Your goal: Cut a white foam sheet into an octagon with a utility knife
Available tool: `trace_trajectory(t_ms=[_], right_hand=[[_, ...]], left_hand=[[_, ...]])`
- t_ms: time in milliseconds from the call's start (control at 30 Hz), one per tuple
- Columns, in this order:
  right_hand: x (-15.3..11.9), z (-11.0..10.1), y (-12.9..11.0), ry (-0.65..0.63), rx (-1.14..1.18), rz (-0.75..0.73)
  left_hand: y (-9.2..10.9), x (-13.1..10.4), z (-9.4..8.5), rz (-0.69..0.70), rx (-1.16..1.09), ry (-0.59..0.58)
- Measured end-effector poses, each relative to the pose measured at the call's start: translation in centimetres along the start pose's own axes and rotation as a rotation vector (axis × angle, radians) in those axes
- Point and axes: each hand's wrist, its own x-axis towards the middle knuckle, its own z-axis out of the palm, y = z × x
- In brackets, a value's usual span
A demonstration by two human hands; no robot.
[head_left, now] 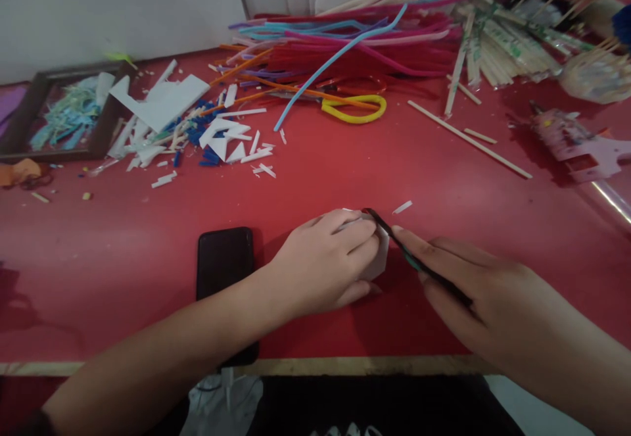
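on red table (pixel 315 179), hands (pixel 328 258) gripping white piece (pixel 382 255), black cutter (pixel 419 262)

Head-worn camera looks forward and down over the hands.

Green marks (pixel 495 31) on clear stick wrappers (pixel 513 61) — too blurred to read — nothing legible elsewhere.

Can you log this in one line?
left hand: holding white piece | right hand: holding black tool | nearby: phone, yellow-handled scissors
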Motion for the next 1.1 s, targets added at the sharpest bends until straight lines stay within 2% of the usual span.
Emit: trace_trajectory(t_ms=[200, 367, 767, 933, 1033, 1100], right_hand=[[-0.8, -0.2, -0.2, -0.028, -0.024, -0.006], [-2.3, -0.6, -0.5, -0.039, -0.026, 0.022], [-5.7, -0.4, -0.7, 0.063, -0.018, 0.018], [-4.5, -0.7, -0.8, 0.127, 0.005, 0.064], [-3.0, -0.9, 0.1, 0.116, -0.010, 0.079], [-2.1, -0.8, 1.3, 0.136, -0.098, 0.107]], left_hand=[[0.1, 0.0, -0.1, -0.012, 0.034, -0.015], [0.2, 0.0, 0.0, -0.009, 0.047, 0.017], [0.5, -0.3, 0.2, -0.017, 0.059, 0.067], [0.7, -0.7, 0.2, -0.007, 0.041, 0.091], [0.6, -1.1, 0.7, -0.118, 0.049, 0.121], [0.4, -1.3, 1.1, -0.176, 0.036, 0.142]])
